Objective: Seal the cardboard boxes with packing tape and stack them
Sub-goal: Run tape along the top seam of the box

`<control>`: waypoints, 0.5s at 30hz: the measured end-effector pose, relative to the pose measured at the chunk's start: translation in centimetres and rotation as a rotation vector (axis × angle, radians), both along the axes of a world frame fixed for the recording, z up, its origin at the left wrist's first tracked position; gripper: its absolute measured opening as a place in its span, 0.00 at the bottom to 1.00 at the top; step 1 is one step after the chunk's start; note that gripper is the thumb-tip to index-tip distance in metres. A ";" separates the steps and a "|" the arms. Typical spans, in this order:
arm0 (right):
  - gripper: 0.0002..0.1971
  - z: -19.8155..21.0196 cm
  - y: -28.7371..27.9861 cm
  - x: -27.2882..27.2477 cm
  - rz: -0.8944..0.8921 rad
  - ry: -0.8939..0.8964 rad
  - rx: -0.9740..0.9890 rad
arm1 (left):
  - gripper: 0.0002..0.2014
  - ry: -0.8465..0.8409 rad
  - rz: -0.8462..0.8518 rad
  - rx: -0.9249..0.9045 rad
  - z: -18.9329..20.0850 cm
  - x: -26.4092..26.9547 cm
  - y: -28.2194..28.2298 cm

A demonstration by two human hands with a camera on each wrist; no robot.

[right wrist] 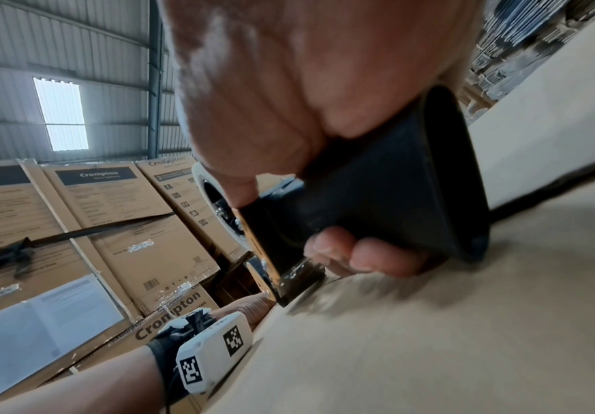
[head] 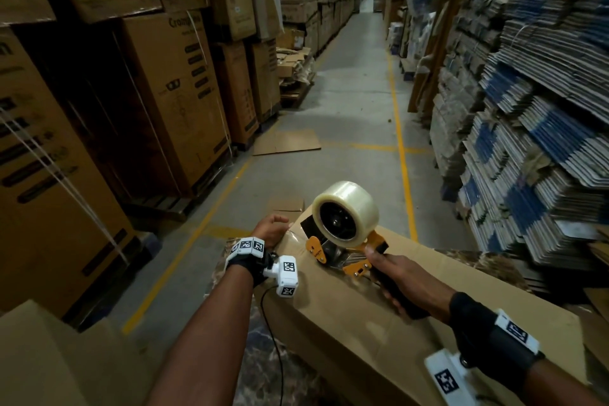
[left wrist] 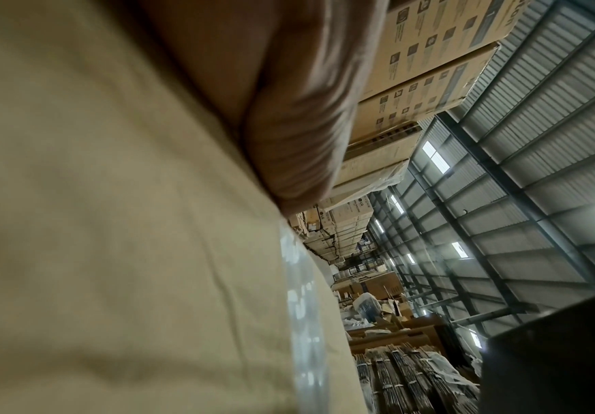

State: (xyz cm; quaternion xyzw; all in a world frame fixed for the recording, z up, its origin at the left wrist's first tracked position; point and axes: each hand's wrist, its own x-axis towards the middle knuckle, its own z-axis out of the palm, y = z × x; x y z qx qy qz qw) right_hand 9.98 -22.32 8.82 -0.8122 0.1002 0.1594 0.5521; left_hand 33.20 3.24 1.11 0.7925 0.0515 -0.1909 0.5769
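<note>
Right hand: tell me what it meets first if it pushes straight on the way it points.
The right hand points along the cardboard box top toward the left hand at the far edge; probably that, though depth is unclear.

A: Access along the top of the long brown cardboard box?

B: Partly obstructed. The orange-framed tape dispenser with its clear tape roll sits on the far end, gripped by the right hand; the left hand rests on the far left corner. The near half of the top is bare.

A: Surroundings?

B: Tall stacked printed cartons wall the left; bundled flattened cardboard walls the right. The grey concrete aisle floor between runs open.
</note>
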 end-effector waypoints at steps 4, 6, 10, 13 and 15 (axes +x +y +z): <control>0.36 -0.1 0.0 0.0 0.038 -0.029 -0.015 | 0.08 0.009 0.073 0.059 0.0 -0.2 0.2; 0.37 -0.2 0.0 0.1 0.055 -0.023 -0.021 | 0.05 -0.074 0.197 0.148 0.8 -0.9 0.3; 0.39 -0.2 -0.2 0.4 0.082 0.012 -0.010 | 0.05 -0.162 0.221 0.136 2.9 -2.0 0.2; 0.39 -0.3 -0.2 0.5 0.085 0.029 0.020 | 0.17 -0.114 0.166 0.140 3.5 -3.0 -0.3; 0.39 -0.4 -0.3 0.4 0.083 0.012 0.034 | 0.17 -0.122 0.154 0.157 2.8 -3.6 -0.5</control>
